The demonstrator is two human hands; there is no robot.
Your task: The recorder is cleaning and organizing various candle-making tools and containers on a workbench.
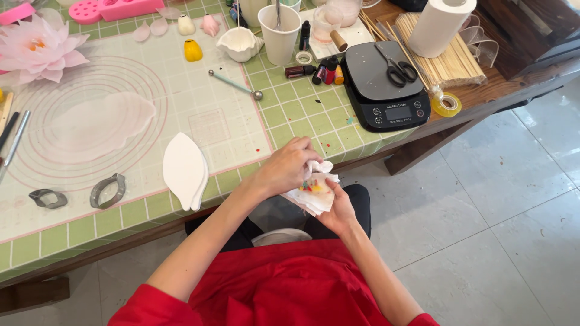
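Crumpled white tissue, stained with red, yellow and green spots, held between both hands just off the near edge of the surface, above the person's lap. Left hand on top, fingers curled closed, pinching the upper fold of the tissue. Right hand below, palm up, fingers closed around the lower wad. Red sleeves and dark trousers beneath. On the surface just left of the hands, a white leaf-shaped mould lying flat at the edge of a green grid mat. Further left, two metal cutters, one larger, one smaller, near the front edge. Behind them a clear circle-marked sheet with a thin pale petal spread on it. A ball tool lies slanted on the sheet behind the mould. Far left corner, a pink paper-like flower. At the back, a white paper cup with a stick standing in it, a small white bowl beside it, a yellow piece, small colour bottles. Right of these a black scale with scissors lying on its plate. Beyond it a bundle of wooden skewers, a paper roll upright, a tape roll near the surface's corner. Grey tiled floor to the right
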